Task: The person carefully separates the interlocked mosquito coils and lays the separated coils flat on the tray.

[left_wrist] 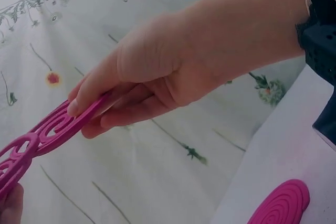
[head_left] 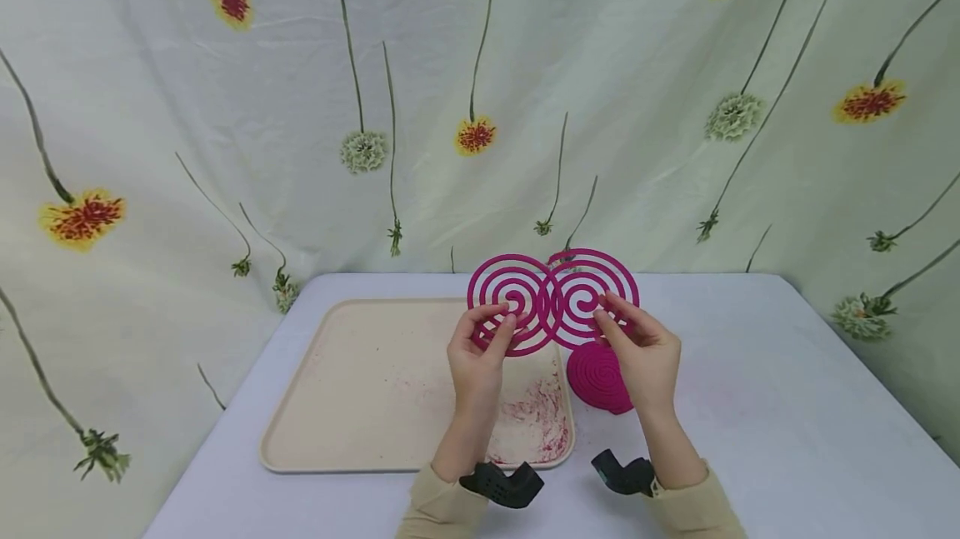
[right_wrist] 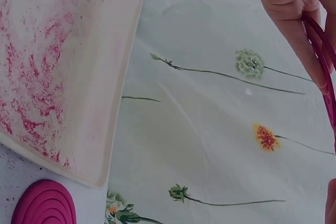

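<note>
Two magenta mosquito coils are held up side by side over the table's far part in the head view, their outer rings overlapping in the middle. My left hand [head_left: 476,364] pinches the left coil [head_left: 515,299] near its centre, between thumb and fingers. With thumb and fingertips, my right hand [head_left: 651,360] pinches the right coil [head_left: 581,302] near its centre. In the left wrist view, the coil [left_wrist: 63,124] is seen nearly edge-on, the other one overlapping it. Below the right hand, a tightly wound round of magenta coils [head_left: 598,376] lies on the table, partly hidden by that hand.
A beige tray [head_left: 360,381] lies on the white table [head_left: 757,406], left of the wound coils. Magenta crumbs and smears mark the tray's right end. Behind the table hangs a flowered cloth [head_left: 637,64]. Black devices [head_left: 502,485] are strapped at both wrists.
</note>
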The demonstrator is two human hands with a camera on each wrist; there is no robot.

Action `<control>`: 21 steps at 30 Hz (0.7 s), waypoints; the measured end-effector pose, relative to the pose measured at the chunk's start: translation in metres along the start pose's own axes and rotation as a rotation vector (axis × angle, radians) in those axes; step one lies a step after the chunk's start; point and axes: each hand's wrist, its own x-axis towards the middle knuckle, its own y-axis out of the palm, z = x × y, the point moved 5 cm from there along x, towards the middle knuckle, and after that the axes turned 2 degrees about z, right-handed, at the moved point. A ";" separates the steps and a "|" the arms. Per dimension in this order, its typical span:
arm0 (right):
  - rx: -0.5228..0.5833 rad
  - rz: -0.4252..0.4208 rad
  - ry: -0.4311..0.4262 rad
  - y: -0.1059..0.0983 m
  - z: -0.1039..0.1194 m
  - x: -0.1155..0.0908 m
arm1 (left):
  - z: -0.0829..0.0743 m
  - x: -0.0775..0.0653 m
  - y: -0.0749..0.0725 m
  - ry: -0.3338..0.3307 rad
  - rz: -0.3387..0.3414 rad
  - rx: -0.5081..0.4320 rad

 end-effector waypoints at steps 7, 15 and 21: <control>-0.073 0.069 -0.109 -0.002 0.001 0.003 | -0.001 0.002 0.000 0.005 0.110 -0.006; -0.226 0.427 0.029 -0.019 0.006 0.012 | -0.010 0.012 -0.013 -0.016 0.374 0.120; -0.260 0.552 0.124 -0.024 0.003 0.013 | -0.012 0.013 -0.019 -0.061 0.439 0.121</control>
